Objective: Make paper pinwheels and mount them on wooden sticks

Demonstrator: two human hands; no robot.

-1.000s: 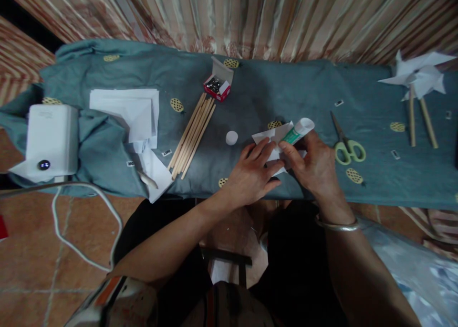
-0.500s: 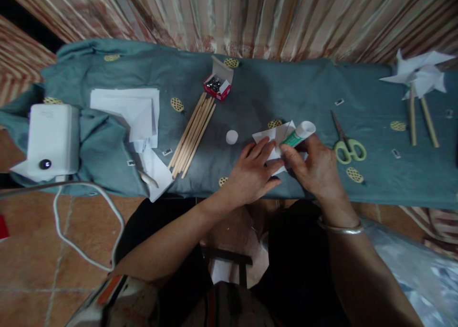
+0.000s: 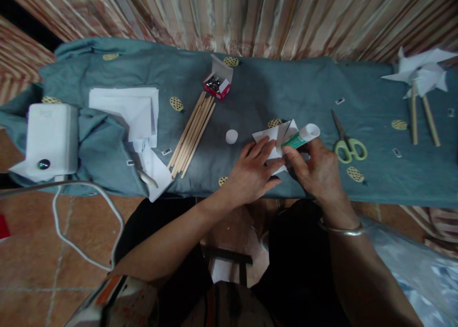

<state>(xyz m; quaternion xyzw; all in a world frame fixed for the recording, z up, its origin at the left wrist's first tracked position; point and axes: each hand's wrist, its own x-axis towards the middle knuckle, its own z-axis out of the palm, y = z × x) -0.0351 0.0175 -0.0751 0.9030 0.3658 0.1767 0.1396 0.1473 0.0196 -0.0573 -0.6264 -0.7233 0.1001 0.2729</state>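
A folded white paper piece [image 3: 275, 136] lies on the blue-grey cloth [image 3: 257, 93] covering the table. My left hand [image 3: 252, 172] rests on it with the fingers spread, pressing it down. My right hand [image 3: 318, 169] is closed round a green and white glue tube [image 3: 299, 137], whose tip points at the paper beside my left fingertips. The tube's small white cap [image 3: 231, 136] stands loose to the left of my hands.
A bundle of wooden sticks [image 3: 193, 132] and a red box of pins [image 3: 216, 85] lie left of centre. White paper sheets [image 3: 125, 110] and a white device [image 3: 52, 138] with a cable are at far left. Green-handled scissors [image 3: 347, 143] and finished paper pinwheels [image 3: 420, 74] lie to the right.
The glue tube has tilted and shifted slightly to the right in my right hand. The paper's upper flap stands a little higher. My left hand has stayed put.
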